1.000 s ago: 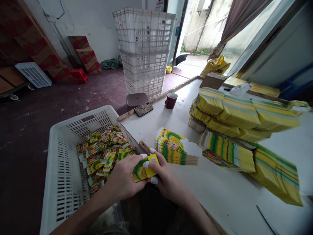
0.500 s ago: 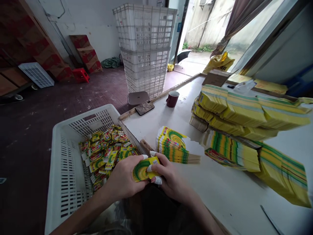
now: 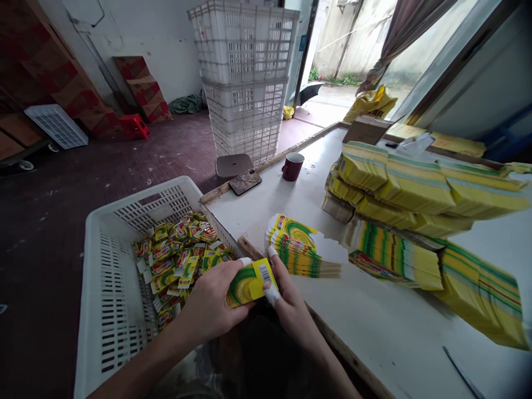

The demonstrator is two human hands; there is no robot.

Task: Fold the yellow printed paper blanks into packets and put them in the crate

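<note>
My left hand [image 3: 211,302] and my right hand [image 3: 286,302] both grip a small yellow and green carton [image 3: 248,284] over the near edge of the white table [image 3: 374,327]. White tape covers several fingertips. Its barcode side faces up. Just beyond my right hand lies a fanned stack of flat cartons [image 3: 301,249]. To the left stands a white plastic crate [image 3: 103,288] with several folded small boxes [image 3: 178,255] piled in it.
Tall piles of flat yellow and green cartons [image 3: 419,221] fill the table's right side. A dark red mug [image 3: 292,165] and a phone [image 3: 245,182] sit at the far edge. Stacked white crates [image 3: 245,77], a stool [image 3: 233,165] and cardboard boxes [image 3: 143,88] stand on the floor beyond.
The carton has been turned between my hands so its yellow barcode face shows more fully. My right fingers shifted to its right edge.
</note>
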